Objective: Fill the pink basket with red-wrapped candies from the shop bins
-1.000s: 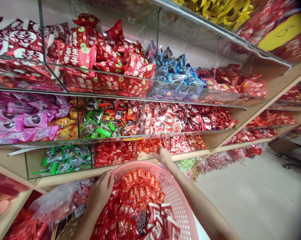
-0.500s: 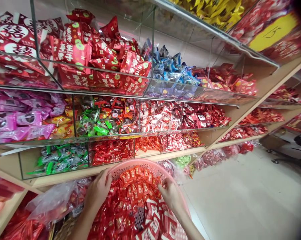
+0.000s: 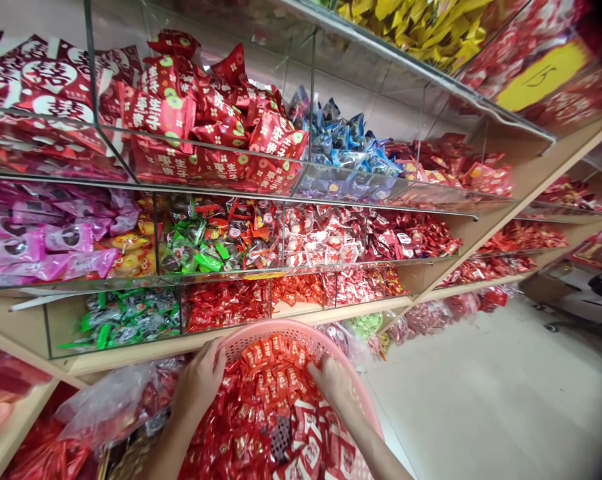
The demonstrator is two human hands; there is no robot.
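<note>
A round pink plastic basket (image 3: pixel 348 350) with a perforated wall is filled with wrapped candies. Orange-red small packets (image 3: pixel 278 373) lie toward its far side, darker red ones (image 3: pixel 235 427) to the left and red-and-white packets (image 3: pixel 308 433) near the front right. My left hand (image 3: pixel 203 373) is closed on the basket's left rim, thumb toward the inside. Over the right part of the basket is my right hand (image 3: pixel 333 383), above the candies by the right wall. Its fingers are curled, and whatever lies under them is hidden.
Shelves with clear-walled bins (image 3: pixel 231 270) of colorful candies rise in front. The lowest shelf's wooden edge (image 3: pixel 145 350) is just beyond the basket. Bagged goods (image 3: pixel 115 400) sit below at left. Tiled floor (image 3: pixel 475 400) extends right, with a chair base (image 3: pixel 571 323) farther back.
My right hand has shifted slightly left over the candies. My left hand keeps its place at the rim, and the shelves appear a little farther right as the view turns.
</note>
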